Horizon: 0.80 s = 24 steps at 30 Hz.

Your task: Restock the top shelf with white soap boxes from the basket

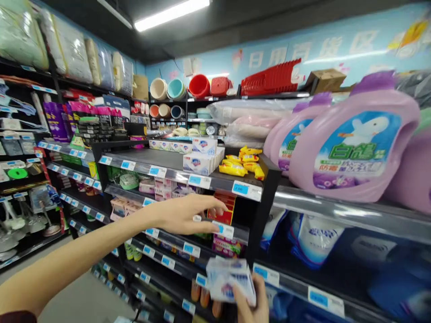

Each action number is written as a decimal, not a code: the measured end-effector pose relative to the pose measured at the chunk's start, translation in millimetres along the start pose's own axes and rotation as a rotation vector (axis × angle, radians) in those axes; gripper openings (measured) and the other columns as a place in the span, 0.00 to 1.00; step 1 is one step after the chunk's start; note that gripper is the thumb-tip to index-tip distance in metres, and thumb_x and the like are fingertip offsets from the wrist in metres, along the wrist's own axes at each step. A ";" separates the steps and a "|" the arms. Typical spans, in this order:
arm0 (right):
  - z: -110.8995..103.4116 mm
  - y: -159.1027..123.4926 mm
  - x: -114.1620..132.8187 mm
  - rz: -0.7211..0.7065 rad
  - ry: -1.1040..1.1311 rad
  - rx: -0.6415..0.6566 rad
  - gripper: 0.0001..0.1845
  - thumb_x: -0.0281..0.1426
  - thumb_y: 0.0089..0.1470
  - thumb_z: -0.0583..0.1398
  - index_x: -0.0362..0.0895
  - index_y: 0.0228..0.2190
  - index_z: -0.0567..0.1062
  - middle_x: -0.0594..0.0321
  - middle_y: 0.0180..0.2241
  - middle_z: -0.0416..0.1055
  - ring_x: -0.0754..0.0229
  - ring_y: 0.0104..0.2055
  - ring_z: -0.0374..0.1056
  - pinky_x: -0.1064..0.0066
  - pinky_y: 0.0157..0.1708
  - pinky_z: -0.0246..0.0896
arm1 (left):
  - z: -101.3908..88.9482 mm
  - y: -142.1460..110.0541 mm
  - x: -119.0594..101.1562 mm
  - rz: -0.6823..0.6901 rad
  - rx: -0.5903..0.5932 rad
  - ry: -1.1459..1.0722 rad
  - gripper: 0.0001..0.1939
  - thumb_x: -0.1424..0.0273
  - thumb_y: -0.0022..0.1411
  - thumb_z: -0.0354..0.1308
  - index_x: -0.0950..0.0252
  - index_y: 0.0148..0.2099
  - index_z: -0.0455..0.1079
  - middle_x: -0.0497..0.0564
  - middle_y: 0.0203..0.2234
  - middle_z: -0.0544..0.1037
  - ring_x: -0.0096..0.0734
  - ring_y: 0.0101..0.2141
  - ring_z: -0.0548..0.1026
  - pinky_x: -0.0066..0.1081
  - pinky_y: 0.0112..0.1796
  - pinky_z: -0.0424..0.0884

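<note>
My left hand [188, 214] reaches across in front of the shelf unit, its fingers stretched out and apart, with nothing in them. Lower down, my right hand [252, 296] grips a white and blue soap box [229, 279] from its right side; blur hides whether it is one box or more. Matching white soap boxes [201, 157] are stacked on the top shelf, above my left hand. To their right lie several yellow packets [240, 163] in a loose pile. A red box [222, 207] stands on the shelf just behind my left fingertips.
Large lilac detergent jugs [357, 148] stand on the right shelf, above blue and white bags [313, 237]. Price tags [247, 190] line the shelf edges. Plastic buckets [199, 86] sit on the back shelves. Ladles [13, 220] hang at the left, beside the grey floor [77, 294].
</note>
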State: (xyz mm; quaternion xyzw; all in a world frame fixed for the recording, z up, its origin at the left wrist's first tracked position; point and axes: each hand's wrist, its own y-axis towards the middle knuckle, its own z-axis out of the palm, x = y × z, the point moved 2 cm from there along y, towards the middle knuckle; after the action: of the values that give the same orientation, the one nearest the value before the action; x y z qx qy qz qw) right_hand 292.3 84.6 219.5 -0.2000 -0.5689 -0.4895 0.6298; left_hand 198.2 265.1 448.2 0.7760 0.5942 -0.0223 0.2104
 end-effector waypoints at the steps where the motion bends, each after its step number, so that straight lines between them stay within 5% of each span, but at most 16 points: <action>1: 6.3 2.4 -0.7 0.021 0.085 -0.041 0.22 0.46 0.52 0.69 0.50 0.41 0.70 0.62 0.34 0.76 0.54 0.36 0.74 0.65 0.33 0.74 | 12.3 -5.6 -5.7 -0.047 0.137 -0.021 0.24 0.59 0.68 0.62 0.55 0.64 0.66 0.54 0.53 0.78 0.42 0.47 0.78 0.36 0.45 0.73; 3: 20.2 10.8 0.7 0.051 0.272 -0.086 0.27 0.45 0.47 0.72 0.50 0.41 0.66 0.64 0.35 0.75 0.56 0.35 0.75 0.66 0.36 0.74 | 28.8 -14.0 -7.4 -0.118 0.240 -0.034 0.28 0.60 0.67 0.63 0.55 0.66 0.64 0.55 0.55 0.76 0.46 0.49 0.77 0.37 0.46 0.71; 6: 39.7 22.6 6.1 0.087 0.412 -0.053 0.29 0.42 0.46 0.72 0.50 0.43 0.64 0.63 0.42 0.75 0.59 0.40 0.75 0.67 0.41 0.74 | 39.4 -21.7 3.5 -0.210 0.195 -0.113 0.22 0.62 0.67 0.62 0.55 0.62 0.69 0.54 0.52 0.78 0.44 0.50 0.76 0.34 0.44 0.71; 12: 61.8 23.4 4.7 0.027 0.377 0.102 0.25 0.37 0.50 0.71 0.49 0.44 0.65 0.61 0.44 0.72 0.59 0.42 0.74 0.68 0.41 0.74 | 37.0 -31.8 13.6 -0.235 0.095 -0.175 0.20 0.58 0.67 0.63 0.56 0.58 0.73 0.52 0.49 0.80 0.41 0.46 0.78 0.32 0.41 0.71; 16: 73.6 27.9 6.1 -0.095 0.289 0.201 0.26 0.33 0.48 0.72 0.48 0.44 0.66 0.61 0.44 0.74 0.57 0.44 0.75 0.69 0.40 0.74 | 36.4 -34.2 11.2 -0.216 0.068 -0.109 0.29 0.61 0.64 0.66 0.54 0.65 0.66 0.54 0.53 0.77 0.39 0.40 0.77 0.33 0.38 0.71; 19: 72.0 33.5 11.0 -0.177 0.210 0.176 0.28 0.32 0.47 0.73 0.48 0.46 0.66 0.57 0.43 0.76 0.54 0.44 0.76 0.65 0.43 0.74 | 34.3 -35.9 12.2 -0.224 0.049 -0.106 0.29 0.63 0.64 0.65 0.53 0.65 0.65 0.54 0.53 0.76 0.39 0.41 0.77 0.33 0.37 0.72; 24: 54.2 48.6 14.6 -0.193 0.048 0.104 0.27 0.35 0.48 0.73 0.44 0.48 0.72 0.51 0.48 0.76 0.50 0.47 0.77 0.66 0.39 0.76 | 15.8 -37.0 19.3 -0.267 -0.142 -0.284 0.25 0.62 0.66 0.61 0.52 0.64 0.66 0.57 0.53 0.72 0.46 0.52 0.73 0.36 0.40 0.76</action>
State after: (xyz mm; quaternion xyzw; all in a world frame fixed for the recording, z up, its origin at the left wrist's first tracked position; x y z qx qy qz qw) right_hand 303.3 144.1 262.5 -0.0993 -0.5951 -0.5224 0.6026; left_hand 172.8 284.8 417.2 0.6627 0.6563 -0.1172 0.3411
